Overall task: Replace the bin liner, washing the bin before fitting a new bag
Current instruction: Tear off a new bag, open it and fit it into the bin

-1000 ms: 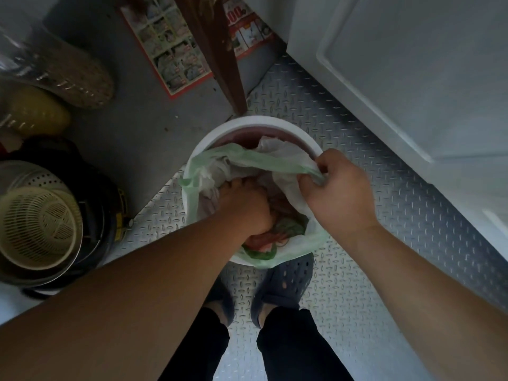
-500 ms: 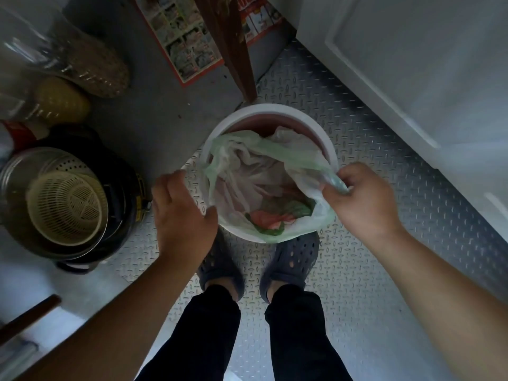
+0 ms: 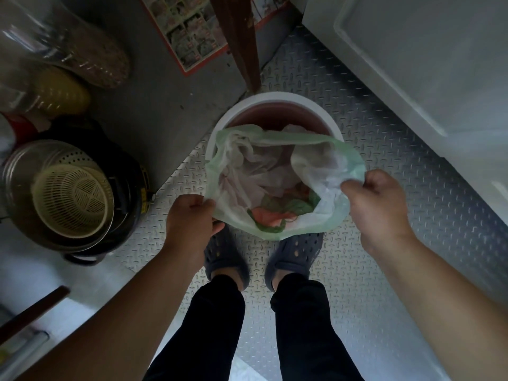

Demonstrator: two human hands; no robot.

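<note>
A round bin point(image 3: 277, 101) with a white rim and reddish inside stands on the metal floor just ahead of my feet. A pale green bin liner point(image 3: 327, 215) full of crumpled white paper and red and green scraps is held open above the bin's near half. My left hand point(image 3: 189, 218) grips the liner's left edge. My right hand point(image 3: 376, 207) grips its right edge, bunched between the fingers. The liner's mouth is stretched wide between both hands. The bin's near rim is hidden behind the liner.
A brown wooden leg point(image 3: 242, 42) stands right behind the bin. A white cabinet door point(image 3: 412, 64) runs along the right. At the left a metal pot with a cream plastic strainer point(image 3: 71, 199) sits on a dark stand. A printed flyer point(image 3: 189, 31) lies on the grey floor.
My left hand came out of the bin, swung left, then took hold of the liner's left edge. Both hands have drawn the liner's mouth wider and towards me.
</note>
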